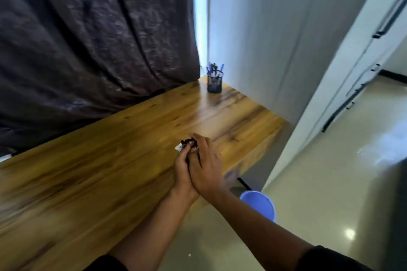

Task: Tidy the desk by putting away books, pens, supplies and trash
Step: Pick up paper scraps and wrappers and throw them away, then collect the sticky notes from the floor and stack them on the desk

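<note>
Now wrappers [187,144] between both hands

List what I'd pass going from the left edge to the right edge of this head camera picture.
Dark curtain → the two hands pressed together around crumpled wrappers over the wooden desk → mesh pen holder → blue bin on the floor → white cabinet doors.

Dim room; cool daylight strip beside curtain [88,39]; glare on floor [350,233]; slight blur, wide-angle edge bending.
</note>
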Motion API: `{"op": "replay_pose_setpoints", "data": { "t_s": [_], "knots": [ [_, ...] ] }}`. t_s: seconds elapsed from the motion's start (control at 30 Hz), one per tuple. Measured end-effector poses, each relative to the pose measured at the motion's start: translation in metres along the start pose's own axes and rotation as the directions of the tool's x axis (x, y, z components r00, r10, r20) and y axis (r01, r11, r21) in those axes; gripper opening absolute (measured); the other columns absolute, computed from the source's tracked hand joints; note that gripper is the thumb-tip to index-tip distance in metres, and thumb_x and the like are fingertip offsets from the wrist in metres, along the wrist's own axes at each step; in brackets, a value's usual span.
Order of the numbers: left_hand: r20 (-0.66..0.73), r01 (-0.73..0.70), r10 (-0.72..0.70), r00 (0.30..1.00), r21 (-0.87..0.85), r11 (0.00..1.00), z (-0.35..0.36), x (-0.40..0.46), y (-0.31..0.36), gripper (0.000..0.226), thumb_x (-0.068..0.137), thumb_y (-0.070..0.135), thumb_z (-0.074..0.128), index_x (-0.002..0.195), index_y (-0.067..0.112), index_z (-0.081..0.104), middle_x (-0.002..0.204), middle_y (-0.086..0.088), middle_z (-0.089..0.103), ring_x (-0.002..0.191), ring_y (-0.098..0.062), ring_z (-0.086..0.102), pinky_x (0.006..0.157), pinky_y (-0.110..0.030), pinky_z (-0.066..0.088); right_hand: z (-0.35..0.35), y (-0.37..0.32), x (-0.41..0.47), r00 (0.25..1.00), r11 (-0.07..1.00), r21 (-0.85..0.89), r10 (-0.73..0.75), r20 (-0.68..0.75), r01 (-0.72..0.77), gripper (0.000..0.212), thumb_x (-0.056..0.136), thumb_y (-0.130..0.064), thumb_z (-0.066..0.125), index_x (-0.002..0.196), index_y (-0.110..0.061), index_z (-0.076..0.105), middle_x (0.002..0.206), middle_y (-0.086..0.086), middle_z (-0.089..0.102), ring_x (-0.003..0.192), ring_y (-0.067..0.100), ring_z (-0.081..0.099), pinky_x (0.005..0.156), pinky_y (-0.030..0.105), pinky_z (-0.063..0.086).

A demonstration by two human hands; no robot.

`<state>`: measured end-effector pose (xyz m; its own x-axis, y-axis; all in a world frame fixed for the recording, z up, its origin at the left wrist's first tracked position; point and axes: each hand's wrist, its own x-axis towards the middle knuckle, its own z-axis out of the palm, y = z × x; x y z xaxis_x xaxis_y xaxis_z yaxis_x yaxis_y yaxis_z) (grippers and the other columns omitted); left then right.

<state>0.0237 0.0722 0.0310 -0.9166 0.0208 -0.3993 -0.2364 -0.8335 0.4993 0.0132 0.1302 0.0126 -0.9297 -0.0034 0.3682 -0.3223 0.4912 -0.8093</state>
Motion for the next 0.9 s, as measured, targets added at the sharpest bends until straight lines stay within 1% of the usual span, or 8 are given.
{"op": "replay_pose_setpoints", "data": {
  "t_s": [0.1, 0.23, 0.3, 0.4, 0.5, 0.63, 0.77, 0.9],
  "knots": [
    [0.015, 0.040, -0.041, 0.999, 0.046, 0.998, 0.021, 0.006, -0.046, 0.038, 0.100, 0.040, 0.051, 0.115, 0.011, 0.069, 0.110, -0.009, 0.069, 0.108, -0.024, 0.069, 0.102, -0.035, 0.047, -0.045, 0.032, -0.004, 0.999, 0.998, -0.035, 0.050, -0.022, -0.051, 0.051, 0.093, -0.033, 0.037, 0.142, -0.031, 0.054, 0.125, -0.009, 0.061, 0.114, 0.008, 0.056, 0.100, 0.039, 0.044],
    [0.027, 0.100, -0.100, 0.995, 0.009, 0.995, 0.038, 0.010, -0.104, 0.067, 0.085, 0.061, 0.064, 0.132, 0.012, 0.062, 0.129, -0.011, 0.063, 0.133, -0.027, 0.055, 0.119, -0.038, 0.033, -0.090, 0.070, -0.018, 0.992, 0.994, 0.013, 0.111, -0.059, -0.111, 0.043, 0.096, -0.031, 0.041, 0.134, -0.027, 0.061, 0.127, -0.008, 0.063, 0.117, 0.008, 0.056, 0.103, 0.035, 0.043],
    [-0.045, 0.126, -0.125, 0.991, 0.031, 0.992, 0.043, 0.012, -0.127, 0.067, 0.084, 0.061, 0.058, 0.127, 0.011, 0.063, 0.121, -0.010, 0.066, 0.124, -0.026, 0.060, 0.114, -0.035, 0.039, -0.104, 0.088, -0.026, 0.984, 0.986, 0.060, 0.161, -0.078, -0.156, 0.042, 0.098, -0.033, 0.042, 0.134, -0.026, 0.062, 0.127, -0.009, 0.063, 0.117, 0.006, 0.055, 0.102, 0.029, 0.043],
    [-0.103, 0.179, -0.169, 0.980, 0.097, 0.979, 0.043, 0.021, -0.163, 0.046, 0.098, 0.055, 0.044, 0.112, 0.017, 0.065, 0.110, -0.002, 0.068, 0.099, -0.016, 0.068, 0.091, -0.030, 0.050, -0.120, 0.115, -0.040, 0.952, 0.953, 0.147, 0.283, -0.112, -0.266, 0.038, 0.099, -0.033, 0.046, 0.132, -0.028, 0.064, 0.124, -0.012, 0.064, 0.116, 0.001, 0.054, 0.102, 0.024, 0.041],
    [-0.133, 0.277, -0.269, 0.954, 0.044, 0.960, 0.036, 0.035, -0.195, 0.044, 0.084, 0.041, 0.057, 0.114, 0.010, 0.067, 0.107, -0.008, 0.071, 0.089, -0.022, 0.075, 0.084, -0.033, 0.050, -0.128, 0.144, -0.049, 0.898, 0.890, 0.240, 0.423, -0.122, -0.387, 0.032, 0.097, -0.032, 0.052, 0.125, -0.033, 0.066, 0.119, -0.015, 0.067, 0.114, 0.000, 0.057, 0.102, 0.031, 0.046],
    [-0.219, 0.354, -0.339, 0.915, 0.032, 0.935, 0.021, 0.076, -0.247, 0.033, 0.098, 0.037, 0.048, 0.107, 0.012, 0.068, 0.101, -0.008, 0.069, 0.097, -0.021, 0.068, 0.100, -0.029, 0.048, -0.134, 0.199, -0.053, 0.772, 0.718, 0.448, 0.629, -0.089, -0.533, 0.027, 0.094, -0.025, 0.055, 0.109, -0.038, 0.073, 0.106, -0.018, 0.074, 0.105, 0.004, 0.068, 0.097, 0.037, 0.055],
    [-0.310, 0.437, -0.400, 0.862, 0.056, 0.898, -0.009, 0.131, -0.300, 0.037, 0.101, 0.038, 0.049, 0.101, 0.009, 0.072, 0.093, -0.011, 0.074, 0.084, -0.024, 0.075, 0.083, -0.031, 0.059, -0.134, 0.271, -0.055, 0.599, 0.470, 0.645, 0.801, -0.025, -0.603, 0.029, 0.098, -0.003, 0.053, 0.110, -0.015, 0.076, 0.099, -0.006, 0.078, 0.098, 0.013, 0.073, 0.090, 0.030, 0.059],
    [-0.397, 0.503, -0.426, 0.813, 0.108, 0.858, -0.055, 0.185, -0.366, 0.040, 0.100, 0.037, 0.051, 0.115, 0.007, 0.074, 0.114, -0.013, 0.075, 0.102, -0.027, 0.074, 0.096, -0.035, 0.054, -0.115, 0.360, -0.068, 0.445, 0.318, 0.695, 0.896, 0.002, -0.644, 0.025, 0.099, -0.005, 0.054, 0.111, -0.012, 0.075, 0.098, -0.002, 0.078, 0.094, 0.015, 0.074, 0.082, 0.024, 0.059]
  ]
}}
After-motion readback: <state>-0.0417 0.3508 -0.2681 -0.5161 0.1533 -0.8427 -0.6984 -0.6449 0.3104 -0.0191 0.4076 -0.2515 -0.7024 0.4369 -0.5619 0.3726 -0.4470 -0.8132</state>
